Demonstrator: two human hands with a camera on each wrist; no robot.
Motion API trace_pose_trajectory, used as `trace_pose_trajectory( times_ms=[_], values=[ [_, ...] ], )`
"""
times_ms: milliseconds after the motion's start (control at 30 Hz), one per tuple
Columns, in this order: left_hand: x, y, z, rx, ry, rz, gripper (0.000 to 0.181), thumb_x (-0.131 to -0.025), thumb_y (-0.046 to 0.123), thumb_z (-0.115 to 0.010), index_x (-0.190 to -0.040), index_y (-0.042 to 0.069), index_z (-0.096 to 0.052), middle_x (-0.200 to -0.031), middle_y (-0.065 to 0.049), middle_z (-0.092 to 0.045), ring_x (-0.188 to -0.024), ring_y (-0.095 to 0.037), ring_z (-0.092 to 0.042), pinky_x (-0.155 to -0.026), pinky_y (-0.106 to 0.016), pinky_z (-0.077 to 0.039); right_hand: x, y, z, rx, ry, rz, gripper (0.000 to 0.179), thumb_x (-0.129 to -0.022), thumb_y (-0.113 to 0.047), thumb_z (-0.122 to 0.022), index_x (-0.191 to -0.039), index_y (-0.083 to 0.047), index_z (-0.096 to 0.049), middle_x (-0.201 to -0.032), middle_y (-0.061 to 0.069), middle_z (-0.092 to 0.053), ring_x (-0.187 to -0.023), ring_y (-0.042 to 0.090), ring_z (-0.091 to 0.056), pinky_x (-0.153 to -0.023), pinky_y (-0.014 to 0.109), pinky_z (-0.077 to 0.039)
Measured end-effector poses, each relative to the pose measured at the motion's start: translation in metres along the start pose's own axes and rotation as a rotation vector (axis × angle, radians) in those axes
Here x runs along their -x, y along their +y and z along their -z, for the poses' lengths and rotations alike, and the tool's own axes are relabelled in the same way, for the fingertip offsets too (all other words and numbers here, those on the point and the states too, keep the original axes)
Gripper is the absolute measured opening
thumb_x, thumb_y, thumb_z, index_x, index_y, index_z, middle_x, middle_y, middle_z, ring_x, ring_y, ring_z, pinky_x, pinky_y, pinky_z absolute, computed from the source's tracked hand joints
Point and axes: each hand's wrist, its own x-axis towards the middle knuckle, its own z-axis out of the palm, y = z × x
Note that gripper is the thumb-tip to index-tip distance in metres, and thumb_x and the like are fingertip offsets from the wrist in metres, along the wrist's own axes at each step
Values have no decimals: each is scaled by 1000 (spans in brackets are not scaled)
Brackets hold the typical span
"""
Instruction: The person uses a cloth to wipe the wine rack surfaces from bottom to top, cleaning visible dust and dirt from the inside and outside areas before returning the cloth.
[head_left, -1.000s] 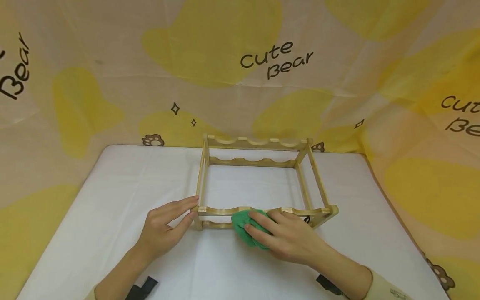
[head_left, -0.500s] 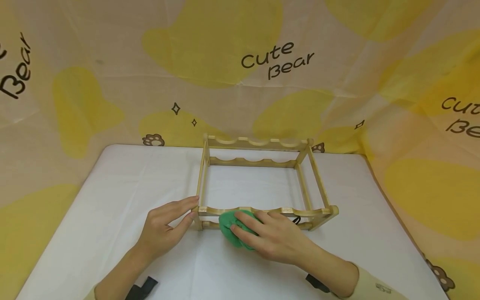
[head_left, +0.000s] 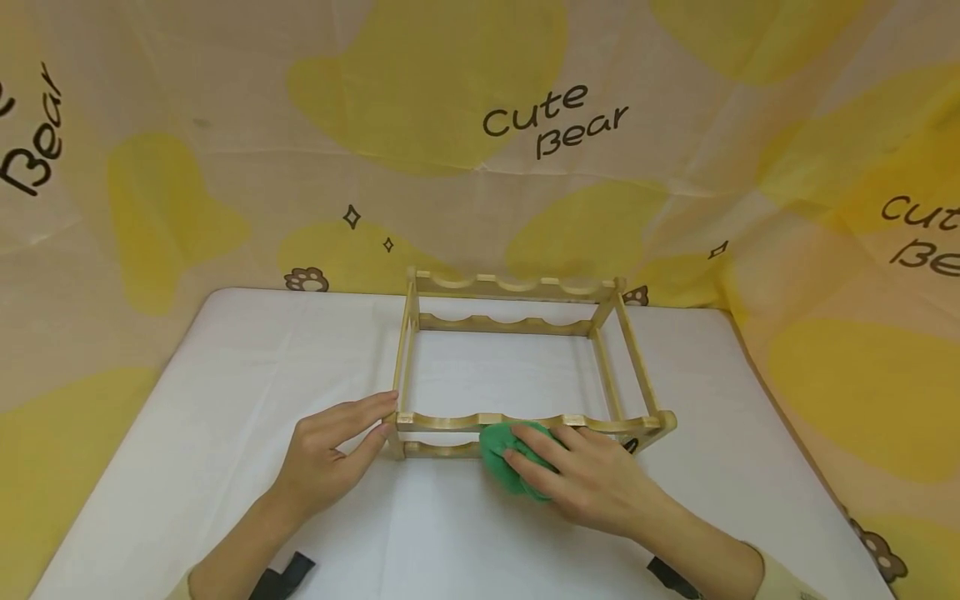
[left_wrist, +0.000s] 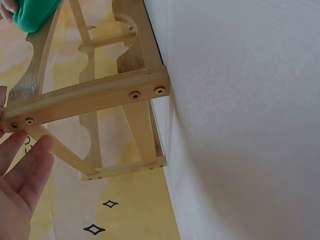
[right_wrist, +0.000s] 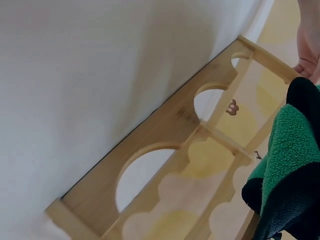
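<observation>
A light wooden wine rack (head_left: 442, 422) with scalloped rails stands on the white table. My left hand (head_left: 330, 450) holds its front left corner with fingertips and thumb; some of those fingers (left_wrist: 32, 175) hang loose below the end bar in the left wrist view. Bunched under my right hand (head_left: 592, 479) is a green cloth (head_left: 498, 467), pressed against the middle of the front upper rail. In the right wrist view the cloth (right_wrist: 292, 140) shows its fuzzy surface and dark folds, beside the rack's front side. It hides part of both front rails.
The white tabletop (head_left: 225, 367) extends on both sides of the rack. Behind and beside it hangs a yellow patterned fabric backdrop (head_left: 420, 100), close to the rack's far rail. Dark straps (head_left: 285, 575) lie by the wrists.
My right hand with the cloth slid left along the front rail, then back right, slightly past its first position. My left hand and the rack have stayed in place.
</observation>
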Motion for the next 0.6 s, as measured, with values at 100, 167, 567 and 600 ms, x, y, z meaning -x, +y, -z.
trace_pose_trajectory(
  times_ms=[100, 167, 567, 600],
  values=[
    [0, 0, 0, -2, -1, 2, 38, -108, 31, -61, -114, -2, -78, -117, -18, -76, -99, -28, -77, -96, -19, -56, 10, 2, 3, -6, -16, -18, 36, -111, -26, -39, -128, -14, -69, -129, 10, -69, -88, 25, -69, -64, 30, -62],
    [0, 0, 0, -1, -3, 4, 37, -107, 30, -62, -114, -1, -78, -117, -18, -76, -100, -28, -77, -96, -19, -56, 17, 4, 5, -8, -32, -29, 38, -112, -26, -37, -128, -14, -69, -129, 11, -69, -88, 25, -68, -66, 31, -63],
    [-1, 0, 1, 14, 1, 7, 29, -104, 24, -66, -114, -1, -79, -117, -18, -76, -100, -27, -77, -96, -19, -56, 59, 16, 22, -25, -73, -64, 55, -78, -23, -85, -128, -8, -68, -126, 15, -69, -87, 27, -68, -65, 32, -62],
    [-1, 0, 1, 14, 2, 5, 30, -105, 24, -66, -114, -1, -79, -116, -18, -76, -100, -27, -77, -96, -19, -56, 62, 16, 24, -22, -75, -71, 69, -66, -25, -94, -128, -8, -68, -126, 15, -70, -86, 26, -68, -65, 32, -62]
  ],
)
